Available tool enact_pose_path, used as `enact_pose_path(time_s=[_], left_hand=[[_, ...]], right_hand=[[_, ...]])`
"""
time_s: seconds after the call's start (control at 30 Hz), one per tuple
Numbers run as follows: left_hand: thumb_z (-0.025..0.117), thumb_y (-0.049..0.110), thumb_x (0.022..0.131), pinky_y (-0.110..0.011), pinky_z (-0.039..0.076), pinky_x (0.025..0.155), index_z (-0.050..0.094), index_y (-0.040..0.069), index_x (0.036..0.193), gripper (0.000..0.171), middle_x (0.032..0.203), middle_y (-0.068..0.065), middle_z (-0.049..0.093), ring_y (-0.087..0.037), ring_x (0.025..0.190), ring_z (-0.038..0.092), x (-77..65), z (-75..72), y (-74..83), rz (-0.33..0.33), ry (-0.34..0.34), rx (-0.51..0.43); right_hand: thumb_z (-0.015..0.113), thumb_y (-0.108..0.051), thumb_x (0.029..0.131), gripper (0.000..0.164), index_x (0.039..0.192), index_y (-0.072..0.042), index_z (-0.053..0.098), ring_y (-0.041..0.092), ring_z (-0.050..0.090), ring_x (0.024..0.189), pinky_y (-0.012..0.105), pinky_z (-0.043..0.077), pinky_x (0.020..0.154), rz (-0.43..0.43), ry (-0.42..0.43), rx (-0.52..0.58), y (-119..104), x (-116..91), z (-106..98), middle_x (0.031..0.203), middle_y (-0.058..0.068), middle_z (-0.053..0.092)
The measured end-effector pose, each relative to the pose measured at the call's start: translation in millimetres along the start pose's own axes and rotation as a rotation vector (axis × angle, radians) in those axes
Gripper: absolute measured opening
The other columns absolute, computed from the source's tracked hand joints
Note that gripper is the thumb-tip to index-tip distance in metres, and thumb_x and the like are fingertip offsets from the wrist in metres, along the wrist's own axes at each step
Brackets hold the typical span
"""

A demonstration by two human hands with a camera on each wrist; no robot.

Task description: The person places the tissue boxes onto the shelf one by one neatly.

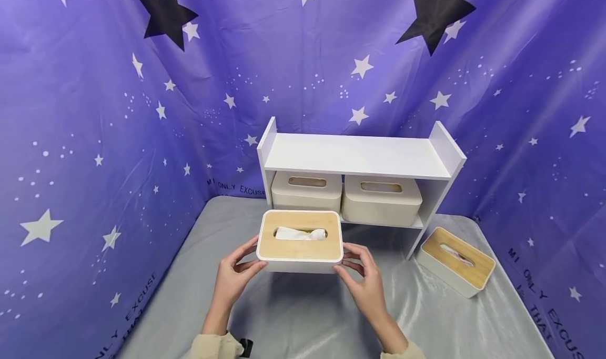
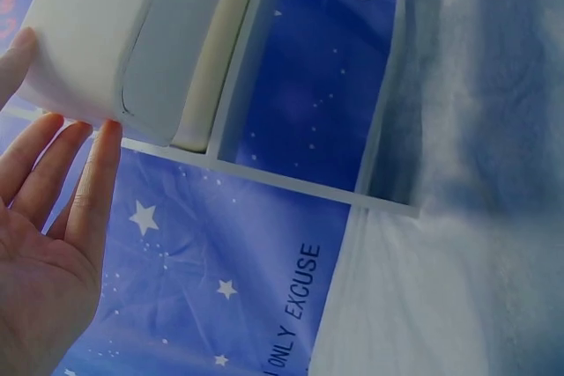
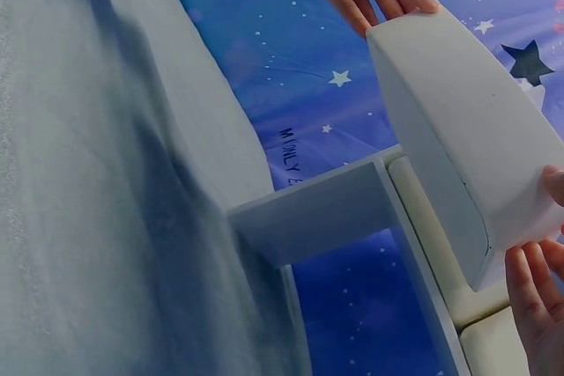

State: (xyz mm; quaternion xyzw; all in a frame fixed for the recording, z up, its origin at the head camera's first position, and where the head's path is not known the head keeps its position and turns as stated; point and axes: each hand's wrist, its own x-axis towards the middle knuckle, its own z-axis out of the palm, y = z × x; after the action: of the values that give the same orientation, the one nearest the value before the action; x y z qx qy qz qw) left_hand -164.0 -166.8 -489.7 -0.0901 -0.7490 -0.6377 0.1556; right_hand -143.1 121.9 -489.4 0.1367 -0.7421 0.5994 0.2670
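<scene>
A white tissue box (image 1: 299, 267) with a wooden lid and a white tissue in its slot is held up in front of the shelf. My left hand (image 1: 232, 277) grips its left end, thumb at the near corner and fingers behind. At the opposite end my right hand (image 1: 366, 280) grips it the same way. From below, the left wrist view has the left hand (image 2: 53, 217) with fingertips on the box (image 2: 88, 41). Both hands appear on the box (image 3: 476, 121) in the right wrist view, the right hand (image 3: 538, 288) at its lower end.
A white shelf (image 1: 355, 153) stands at the back. Its lower level holds two cream boxes, one left (image 1: 306, 190) and one right (image 1: 382, 198). Another wooden-lidded tissue box (image 1: 456, 261) lies at an angle on the grey cloth (image 1: 303, 317), right of the shelf. Purple star-patterned curtains (image 1: 94, 111) surround the table.
</scene>
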Motion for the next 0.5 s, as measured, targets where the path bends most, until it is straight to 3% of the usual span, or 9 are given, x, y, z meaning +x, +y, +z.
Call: enact_pose_path(time_s=[0.3, 0.5], left_hand=[[0.085, 0.009, 0.077, -0.023, 0.061, 0.082, 0.065, 0.012, 0.133, 0.060, 0.135, -0.012, 0.065, 0.004, 0.109, 0.064, 1.1, 5.4, 9.3, -0.006, 0.007, 0.022], [0.086, 0.008, 0.076, -0.025, 0.062, 0.082, 0.066, 0.015, 0.132, 0.060, 0.135, -0.007, 0.066, 0.002, 0.111, 0.064, 2.2, 7.9, 12.7, 0.000, 0.006, 0.010]], right_hand=[[0.076, 0.017, 0.074, 0.047, 0.118, 0.010, 0.061, 0.003, 0.060, 0.099, 0.020, 0.060, 0.082, -0.016, 0.020, -0.022, -36, 6, -5, 0.115, 0.021, 0.063], [0.076, 0.017, 0.075, 0.046, 0.118, 0.010, 0.062, 0.003, 0.060, 0.100, 0.021, 0.060, 0.082, -0.018, 0.027, -0.024, -42, 7, -9, 0.116, 0.020, 0.063]])
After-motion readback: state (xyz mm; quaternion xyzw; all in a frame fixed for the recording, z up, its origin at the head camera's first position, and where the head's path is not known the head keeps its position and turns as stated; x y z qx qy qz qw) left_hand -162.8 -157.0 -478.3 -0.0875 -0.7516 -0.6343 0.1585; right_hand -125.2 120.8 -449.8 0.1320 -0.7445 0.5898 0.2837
